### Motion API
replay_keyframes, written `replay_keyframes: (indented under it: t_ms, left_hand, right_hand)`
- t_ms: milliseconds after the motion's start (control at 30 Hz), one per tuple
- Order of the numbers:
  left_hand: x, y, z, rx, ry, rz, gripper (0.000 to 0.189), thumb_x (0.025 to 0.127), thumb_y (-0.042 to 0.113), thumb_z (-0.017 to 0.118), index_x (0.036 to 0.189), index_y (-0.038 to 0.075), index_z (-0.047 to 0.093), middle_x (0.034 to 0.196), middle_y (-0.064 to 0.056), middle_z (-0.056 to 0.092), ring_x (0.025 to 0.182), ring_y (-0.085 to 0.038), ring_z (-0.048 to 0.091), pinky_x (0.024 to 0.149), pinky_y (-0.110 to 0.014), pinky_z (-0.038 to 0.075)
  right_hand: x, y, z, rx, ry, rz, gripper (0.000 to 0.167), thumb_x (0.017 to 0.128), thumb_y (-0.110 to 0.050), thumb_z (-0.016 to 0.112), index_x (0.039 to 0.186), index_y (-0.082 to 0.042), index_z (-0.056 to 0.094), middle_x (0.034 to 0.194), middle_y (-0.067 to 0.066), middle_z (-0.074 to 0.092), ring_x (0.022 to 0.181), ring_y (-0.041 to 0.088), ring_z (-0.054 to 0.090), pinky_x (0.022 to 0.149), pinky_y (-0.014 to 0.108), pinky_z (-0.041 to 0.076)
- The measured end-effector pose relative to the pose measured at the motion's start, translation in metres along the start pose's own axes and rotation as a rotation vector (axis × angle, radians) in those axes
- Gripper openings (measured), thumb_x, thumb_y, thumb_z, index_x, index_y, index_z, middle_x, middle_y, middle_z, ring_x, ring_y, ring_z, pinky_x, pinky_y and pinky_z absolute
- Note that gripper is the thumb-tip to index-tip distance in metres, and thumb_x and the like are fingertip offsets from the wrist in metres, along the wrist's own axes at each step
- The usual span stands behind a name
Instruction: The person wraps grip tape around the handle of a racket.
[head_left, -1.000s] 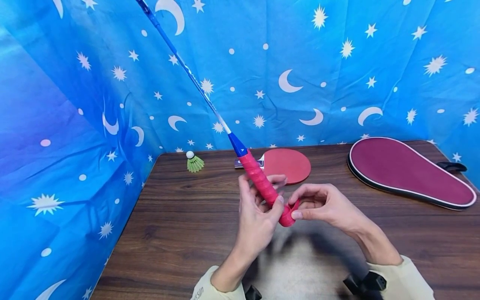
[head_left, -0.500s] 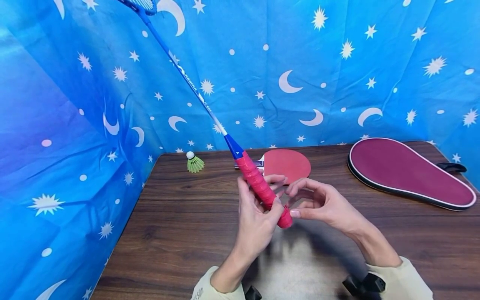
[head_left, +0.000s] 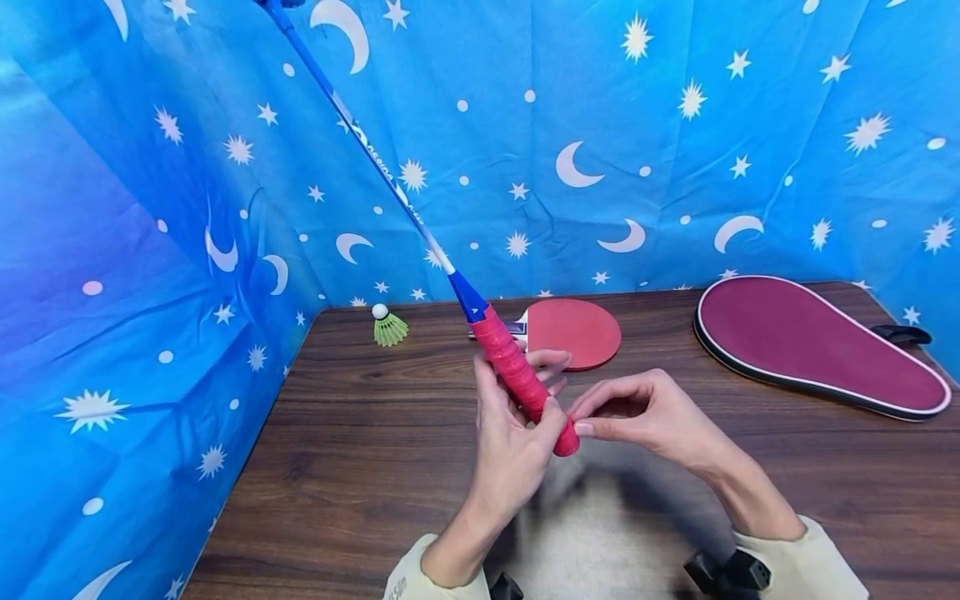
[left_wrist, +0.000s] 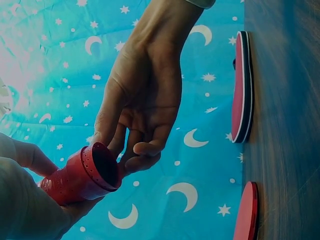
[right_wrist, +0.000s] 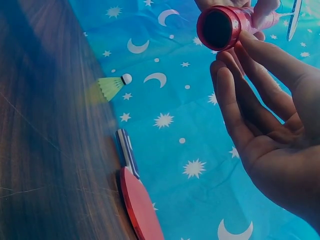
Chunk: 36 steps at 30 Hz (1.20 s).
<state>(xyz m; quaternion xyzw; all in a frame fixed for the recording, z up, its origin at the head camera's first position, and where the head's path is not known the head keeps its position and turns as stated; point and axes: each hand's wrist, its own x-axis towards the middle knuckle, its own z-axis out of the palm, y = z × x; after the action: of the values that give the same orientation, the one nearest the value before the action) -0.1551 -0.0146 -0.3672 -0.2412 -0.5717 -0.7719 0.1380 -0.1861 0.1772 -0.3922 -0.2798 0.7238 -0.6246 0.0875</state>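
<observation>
A blue badminton racket (head_left: 388, 177) slants up to the left above the table, its head mostly cut off by the top of the head view. Red perforated grip tape (head_left: 512, 360) is wound in overlapping turns around its handle. My left hand (head_left: 513, 442) holds the handle low down, thumb in front and fingers behind. At the butt end, the thumb and fingertips of my right hand (head_left: 660, 421) pinch the tape's edge. The left wrist view shows a raised rim of tape around the dark butt cap (left_wrist: 105, 165); the same open-ended butt (right_wrist: 218, 29) faces the right wrist camera.
On the wooden table (head_left: 360, 467) lie a yellow-green shuttlecock (head_left: 390, 327), a red table tennis bat (head_left: 576, 333) just behind the hands, and a maroon bat case (head_left: 810, 346) at the right. A blue curtain (head_left: 480, 133) with stars and moons hangs behind.
The racket has turned slightly about its handle. A loose loop of tape at the butt now lies flat. My right fingers loosened, then closed on the tape edge again.
</observation>
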Motion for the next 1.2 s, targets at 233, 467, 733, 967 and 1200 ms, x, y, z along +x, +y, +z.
replay_keyframes:
  t_ms: [233, 467, 733, 967, 1200]
  left_hand:
    - [-0.0002, -0.0006, 0.0008, -0.02, 0.005, 0.002, 0.06, 0.079, -0.023, 0.049, 0.128, 0.005, 0.029, 0.12, -0.022, 0.059, 0.113, -0.035, 0.061, 0.098, -0.052, 0.045]
    - [-0.001, -0.0008, 0.0012, -0.027, -0.01, 0.002, 0.061, 0.079, -0.023, 0.049, 0.129, 0.006, 0.03, 0.121, -0.023, 0.058, 0.114, -0.035, 0.061, 0.097, -0.052, 0.046]
    - [-0.0014, -0.0004, 0.0009, -0.055, -0.046, -0.007, 0.059, 0.082, -0.023, 0.048, 0.131, 0.001, 0.026, 0.124, -0.026, 0.054, 0.117, -0.036, 0.059, 0.099, -0.052, 0.044]
    - [-0.0001, -0.0005, 0.001, -0.088, -0.068, -0.006, 0.057, 0.082, -0.024, 0.047, 0.13, 0.0, 0.027, 0.124, -0.027, 0.054, 0.118, -0.037, 0.058, 0.099, -0.053, 0.044]
    - [0.0014, -0.0039, 0.0006, -0.151, -0.104, 0.011, 0.058, 0.081, -0.025, 0.045, 0.131, -0.003, 0.025, 0.12, -0.032, 0.053, 0.119, -0.039, 0.056, 0.102, -0.056, 0.039]
  right_hand:
    - [-0.0011, 0.0007, 0.0002, 0.027, -0.012, 0.012, 0.013, 0.087, -0.006, 0.074, 0.1, -0.007, 0.074, 0.104, 0.011, 0.072, 0.096, 0.032, 0.068, 0.074, 0.035, 0.057]
    - [-0.0025, 0.0022, -0.0004, 0.035, -0.033, 0.051, 0.015, 0.087, -0.008, 0.075, 0.101, -0.008, 0.071, 0.097, 0.013, 0.072, 0.085, 0.031, 0.069, 0.069, 0.035, 0.057]
    - [-0.0027, 0.0023, -0.0017, 0.112, -0.107, 0.028, 0.017, 0.09, -0.001, 0.069, 0.105, -0.003, 0.062, 0.101, 0.017, 0.071, 0.096, 0.034, 0.068, 0.073, 0.032, 0.057]
    - [-0.0035, -0.0009, -0.0009, 0.155, -0.159, 0.013, 0.023, 0.092, 0.003, 0.065, 0.112, -0.001, 0.057, 0.112, 0.019, 0.067, 0.11, 0.036, 0.062, 0.084, 0.037, 0.055]
    - [-0.004, -0.0019, -0.0005, 0.166, -0.221, 0.017, 0.023, 0.096, 0.002, 0.059, 0.116, -0.002, 0.049, 0.119, 0.019, 0.065, 0.115, 0.037, 0.06, 0.086, 0.037, 0.053]
